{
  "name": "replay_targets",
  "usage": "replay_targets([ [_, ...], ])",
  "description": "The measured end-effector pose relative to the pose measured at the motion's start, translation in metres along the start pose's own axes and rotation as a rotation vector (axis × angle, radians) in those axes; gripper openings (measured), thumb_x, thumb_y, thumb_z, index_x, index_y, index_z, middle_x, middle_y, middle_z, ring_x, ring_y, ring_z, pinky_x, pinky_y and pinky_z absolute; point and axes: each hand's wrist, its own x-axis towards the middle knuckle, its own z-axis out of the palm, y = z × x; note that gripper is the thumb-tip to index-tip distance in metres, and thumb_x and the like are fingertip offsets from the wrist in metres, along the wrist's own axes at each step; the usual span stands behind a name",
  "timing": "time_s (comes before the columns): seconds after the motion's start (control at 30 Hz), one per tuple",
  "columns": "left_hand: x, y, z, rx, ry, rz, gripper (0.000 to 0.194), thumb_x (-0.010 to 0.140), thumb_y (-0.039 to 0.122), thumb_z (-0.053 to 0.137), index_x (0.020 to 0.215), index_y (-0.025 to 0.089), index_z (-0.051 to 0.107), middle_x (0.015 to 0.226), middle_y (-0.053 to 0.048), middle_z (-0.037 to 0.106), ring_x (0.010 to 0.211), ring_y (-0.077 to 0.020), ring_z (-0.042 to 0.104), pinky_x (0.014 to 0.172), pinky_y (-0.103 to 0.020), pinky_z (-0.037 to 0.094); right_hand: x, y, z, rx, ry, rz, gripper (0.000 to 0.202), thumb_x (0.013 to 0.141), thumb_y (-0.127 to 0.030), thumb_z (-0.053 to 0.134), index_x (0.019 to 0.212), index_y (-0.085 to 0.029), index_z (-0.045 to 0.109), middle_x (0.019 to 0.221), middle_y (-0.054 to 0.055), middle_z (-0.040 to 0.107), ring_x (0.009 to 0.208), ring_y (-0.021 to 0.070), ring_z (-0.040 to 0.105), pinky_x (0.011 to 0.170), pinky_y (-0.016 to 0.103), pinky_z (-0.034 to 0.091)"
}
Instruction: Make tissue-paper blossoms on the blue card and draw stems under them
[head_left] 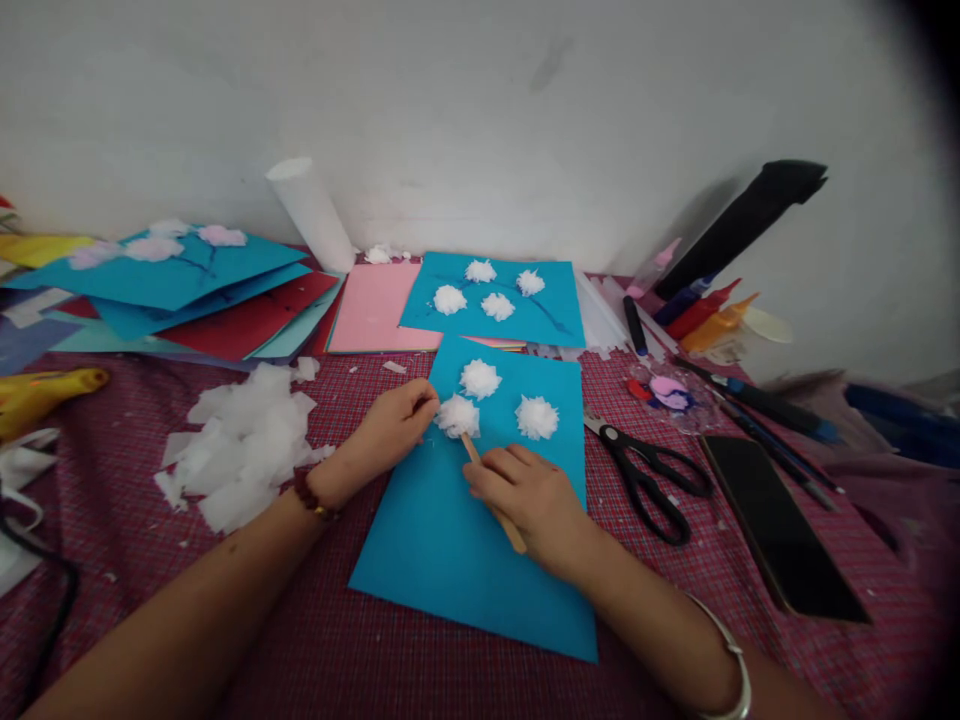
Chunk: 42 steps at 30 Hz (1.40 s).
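Observation:
A blue sheet of paper [480, 540] lies in front of me with three white tissue-paper puffs on it. My right hand [536, 505] grips a wooden craft stick [511, 530], whose far end touches the lower edge of the left puff [458, 416]. Beside that same puff, at its left, my left hand [397, 420] has thumb and fingers pinched together; whatever is between the fingertips is too small to name. The upper puff [480, 378] and the right puff [537, 417] sit apart from both hands.
Left of my hand is a heap of white tissue pieces [251, 450]. Behind stands a blue card with white puffs [487, 325]. To the right lie black-handled scissors [649, 475], a phone [784, 525] and paint tubes [705, 315]. A yellow glue gun [49, 395] is far left.

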Motion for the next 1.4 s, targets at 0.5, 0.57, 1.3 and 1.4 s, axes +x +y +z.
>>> replay_targets([
  [0.5,-0.015,-0.035,-0.14,0.67,0.491,-0.267,0.031,0.078,0.039,0.05,0.057,0.017,0.057,0.057,-0.004,0.059,0.059,-0.0174,0.054,0.056,-0.027,0.034,0.004,0.019,-0.004,0.931,0.354,0.599,0.033,0.092,-0.046,0.047,0.083,-0.019,0.062,0.062,0.001,0.061,0.059,0.0152,0.058,0.058,0.026,0.049],
  [0.57,-0.011,-0.04,-0.131,0.825,0.414,-0.275,0.039,0.08,0.046,0.048,0.055,0.018,0.06,0.061,-0.008,0.063,0.064,-0.0206,0.058,0.059,-0.029,0.035,0.005,0.017,-0.005,0.901,0.327,0.585,0.033,0.092,-0.047,0.047,0.083,-0.019,0.063,0.063,0.001,0.062,0.059,0.0152,0.058,0.058,0.026,0.049],
  [1.3,-0.002,-0.055,-0.113,0.975,0.521,-0.115,0.027,0.075,0.041,0.062,0.089,0.02,0.07,0.124,-0.014,0.053,0.117,-0.0356,0.044,0.092,-0.05,0.038,0.003,0.016,-0.002,0.906,0.218,0.516,0.033,0.093,-0.047,0.044,0.084,-0.019,0.06,0.064,0.001,0.06,0.057,0.0149,0.056,0.056,0.026,0.048],
  [1.4,0.001,-0.057,-0.109,0.957,0.527,-0.116,0.013,0.074,0.032,0.064,0.075,0.02,0.069,0.131,-0.012,0.05,0.122,-0.0361,0.04,0.093,-0.052,0.036,0.002,0.017,0.0,0.917,0.213,0.506,0.032,0.094,-0.045,0.043,0.084,-0.019,0.06,0.066,0.001,0.06,0.058,0.0144,0.056,0.057,0.026,0.048],
])
